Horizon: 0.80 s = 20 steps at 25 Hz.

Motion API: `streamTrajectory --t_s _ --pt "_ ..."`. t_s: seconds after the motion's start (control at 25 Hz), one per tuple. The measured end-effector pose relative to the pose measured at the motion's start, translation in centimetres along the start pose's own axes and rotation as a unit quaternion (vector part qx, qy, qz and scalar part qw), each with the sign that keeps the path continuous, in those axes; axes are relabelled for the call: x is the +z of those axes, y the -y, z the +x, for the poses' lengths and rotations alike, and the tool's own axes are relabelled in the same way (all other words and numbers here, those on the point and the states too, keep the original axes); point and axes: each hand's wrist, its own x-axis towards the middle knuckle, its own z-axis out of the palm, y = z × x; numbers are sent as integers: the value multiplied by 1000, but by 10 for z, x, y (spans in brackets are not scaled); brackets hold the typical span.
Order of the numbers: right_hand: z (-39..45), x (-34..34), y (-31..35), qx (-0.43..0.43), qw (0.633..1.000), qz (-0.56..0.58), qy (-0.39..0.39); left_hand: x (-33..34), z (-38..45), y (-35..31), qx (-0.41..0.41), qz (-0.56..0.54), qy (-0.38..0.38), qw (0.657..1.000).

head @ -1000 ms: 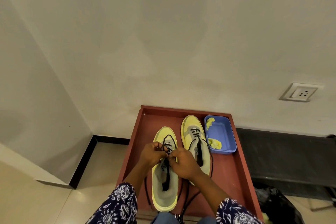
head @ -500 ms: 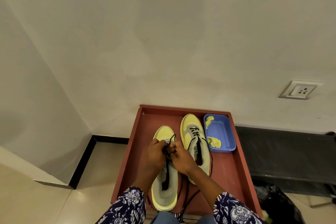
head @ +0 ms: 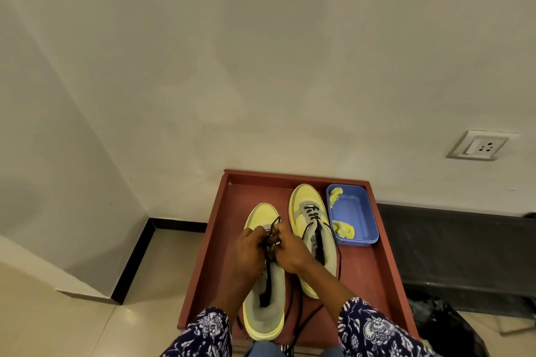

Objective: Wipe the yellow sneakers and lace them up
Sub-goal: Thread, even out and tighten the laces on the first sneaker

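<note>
On the red tray [head: 385, 278], left yellow sneaker [head: 262, 295] under my hands | left hand [head: 248, 252] and right hand [head: 290, 251] fingers pinched the black lace [head: 274, 226] near the toe | best to keep even tension, feed eyelets in order | right sneaker [head: 304, 200] beside, partly laced

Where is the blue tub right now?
In the head view, the blue tub sits in the red tray's far right corner, beside the right sneaker.

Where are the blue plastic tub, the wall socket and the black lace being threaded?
Blue plastic tub [head: 355, 213], head view, bare floor.
White wall socket [head: 480, 145], head view, faceplate.
Black lace [head: 274, 224], head view, loop above fingers.
</note>
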Motion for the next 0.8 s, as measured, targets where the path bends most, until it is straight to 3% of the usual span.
streamTrajectory --t_s 0.4,0.6,0.8 --pt "-1 -9 3 -6 999 -31 -23 -8 -4 8 -43 -78 28 996" --pt "-4 -15 14 -13 999 -46 17 -15 -6 4 -57 -129 60 988" --pt "-5 -6 18 34 998 -52 31 -16 -9 1 -83 -156 61 982"
